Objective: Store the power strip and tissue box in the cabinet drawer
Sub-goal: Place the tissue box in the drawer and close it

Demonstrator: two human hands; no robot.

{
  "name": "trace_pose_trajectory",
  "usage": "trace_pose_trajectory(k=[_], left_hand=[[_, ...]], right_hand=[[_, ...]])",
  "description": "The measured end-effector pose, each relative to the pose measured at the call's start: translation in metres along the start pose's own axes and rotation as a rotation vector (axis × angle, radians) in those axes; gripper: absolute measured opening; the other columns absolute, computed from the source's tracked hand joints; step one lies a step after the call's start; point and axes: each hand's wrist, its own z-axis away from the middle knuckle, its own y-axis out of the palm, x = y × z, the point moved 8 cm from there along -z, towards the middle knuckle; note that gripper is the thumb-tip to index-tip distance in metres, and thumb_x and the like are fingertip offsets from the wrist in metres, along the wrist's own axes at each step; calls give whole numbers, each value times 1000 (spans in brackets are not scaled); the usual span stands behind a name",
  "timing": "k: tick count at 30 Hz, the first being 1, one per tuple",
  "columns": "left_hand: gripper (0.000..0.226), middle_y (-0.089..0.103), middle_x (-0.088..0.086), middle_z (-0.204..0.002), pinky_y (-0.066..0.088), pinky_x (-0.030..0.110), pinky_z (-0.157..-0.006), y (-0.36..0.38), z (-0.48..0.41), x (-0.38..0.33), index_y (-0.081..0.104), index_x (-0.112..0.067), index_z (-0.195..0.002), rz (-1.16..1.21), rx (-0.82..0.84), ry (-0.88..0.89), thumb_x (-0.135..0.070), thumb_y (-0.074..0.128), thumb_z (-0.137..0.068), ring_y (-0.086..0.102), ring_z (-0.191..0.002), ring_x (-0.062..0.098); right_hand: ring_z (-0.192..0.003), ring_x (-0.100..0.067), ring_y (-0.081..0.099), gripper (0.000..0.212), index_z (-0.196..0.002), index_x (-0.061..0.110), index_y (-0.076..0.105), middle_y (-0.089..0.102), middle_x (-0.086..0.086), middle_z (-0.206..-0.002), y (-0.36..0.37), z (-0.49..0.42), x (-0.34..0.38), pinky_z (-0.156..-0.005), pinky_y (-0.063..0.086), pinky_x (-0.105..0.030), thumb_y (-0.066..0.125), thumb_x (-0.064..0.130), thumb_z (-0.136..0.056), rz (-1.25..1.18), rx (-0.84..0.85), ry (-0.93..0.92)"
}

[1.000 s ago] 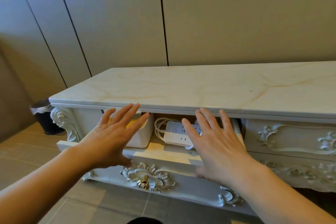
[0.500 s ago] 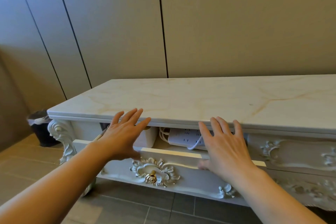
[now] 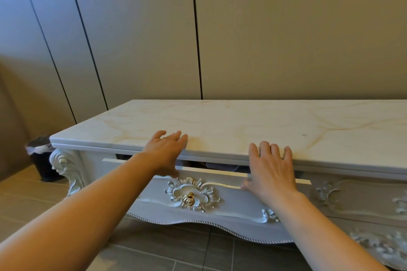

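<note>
A long white cabinet (image 3: pixel 72 167) with carved scrollwork is set against a wall of tall beige panels (image 3: pixel 286 39) divided by thin dark seams. Its top (image 3: pixel 253 125) is a pale marble-look slab with faint amber veins, and nothing is seen lying on it. The floor (image 3: pixel 167 246) is laid with grey-brown rectangular tiles. A dark waste bin (image 3: pixel 41 156) with a pale liner is tucked beside the cabinet's left end.

The drawer (image 3: pixel 231 200), fronted by an ornate rosette and a gold knob (image 3: pixel 189 200), is nearly shut; only a narrow dark gap is left under the slab's edge. The power strip and tissue box cannot be made out in that gap, so their place cannot be told.

The left hand (image 3: pixel 165 154) is spread flat, empty, its heel pressed at the drawer's top edge and its fingers laid over the slab's rim. The right hand (image 3: pixel 272 171) is likewise flat and empty, fingers splayed, pressed against the drawer front.
</note>
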Motion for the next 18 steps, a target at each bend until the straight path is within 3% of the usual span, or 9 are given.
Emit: trace_pose_trajectory(k=[3, 6, 8, 11, 18], left_hand=[[85, 42, 4, -147, 9, 42, -118, 0, -7, -2, 29, -16, -145, -4, -41, -14, -48, 70, -78, 39, -136, 21], [59, 60, -1, -122, 15, 40, -116, -1, -14, -3, 46, -18, -128, -33, -142, -42, -46, 67, -81, 56, -115, 19], [50, 64, -1, -112, 17, 39, -116, -1, -17, -5, 51, -17, -122, -62, -196, -68, -44, 66, -82, 61, -107, 18], [37, 66, -3, -101, 18, 39, -116, -2, -19, -6, 57, -17, -112, -93, -261, -105, -40, 64, -84, 64, -97, 16], [19, 68, -1, -91, 22, 39, -116, 0, -20, -10, 59, -14, -104, -132, -324, -155, -23, 59, -87, 66, -87, 17]], right_hand=[[-115, -29, 42, 63, -131, 13, 40, 44, -8, -126, 2, -4, 1, -106, 28, -50, 68, 35, -80, 23, -71, 26], [-95, -33, 52, 59, -112, 7, 58, 55, -13, -105, 10, -9, 0, -91, 40, -53, 82, 24, -61, 43, -126, 74], [-81, -36, 53, 55, -97, 2, 64, 58, -17, -90, 9, -9, -1, -81, 44, -55, 85, 11, -47, 44, -222, 92], [-73, -37, 52, 40, -89, -3, 64, 56, -22, -83, 2, -6, 1, -77, 46, -57, 73, -6, -50, 44, -353, 92], [-72, -34, 50, 30, -87, 2, 60, 53, -20, -82, 2, -10, 3, -81, 43, -55, 57, -6, -58, 126, -400, 99]])
